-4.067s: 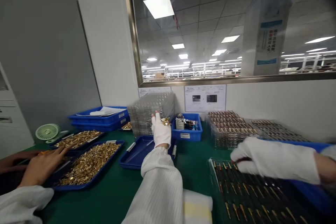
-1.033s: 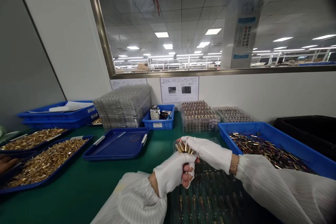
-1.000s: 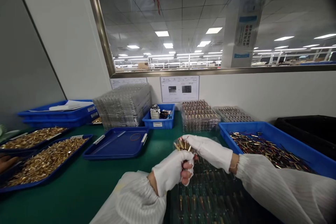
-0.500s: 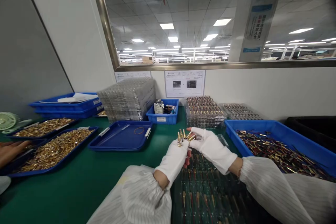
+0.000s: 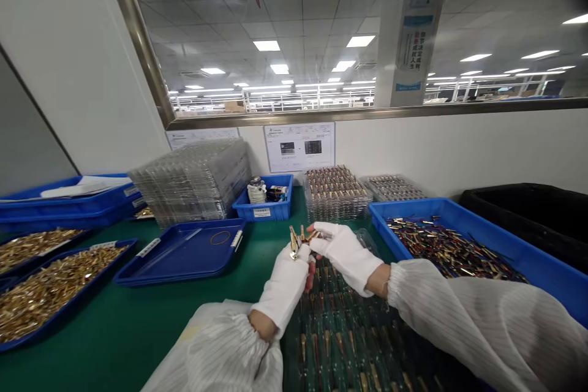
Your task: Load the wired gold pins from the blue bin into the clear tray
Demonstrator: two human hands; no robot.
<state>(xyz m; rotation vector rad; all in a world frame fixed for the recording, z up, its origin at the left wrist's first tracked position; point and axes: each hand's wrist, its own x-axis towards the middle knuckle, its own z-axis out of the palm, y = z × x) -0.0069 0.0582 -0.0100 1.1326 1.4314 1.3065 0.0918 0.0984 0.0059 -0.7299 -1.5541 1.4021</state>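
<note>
My left hand [image 5: 288, 275], in a white fingerless glove, is closed around several small gold-coloured metal pins [image 5: 293, 242] whose ends stick up past the fingers. Against it is my right hand [image 5: 344, 252], gloved the same way, its fingertips pinched at a gold pin [image 5: 314, 234] beside the bunch. Its fingertips are partly hidden, and the pins are too small to tell apart. Both hands hover over the far end of a clear plastic tray [image 5: 337, 318], where gold-tipped slim parts, some with red or dark bodies, lie in rows of slots.
Blue trays of gold pins [image 5: 55, 291] stand at the left, near a flat blue tray [image 5: 184, 254] with a rubber band. Behind are stacked clear trays [image 5: 197, 180], a small blue bin [image 5: 264, 211] and filled trays [image 5: 335, 193]. A blue bin of loose parts [image 5: 448, 248] sits right.
The view has turned to the right, so the table's things sit further left. Another person's hand at the left has gone out of view. Fewer pin ends show above my left hand.
</note>
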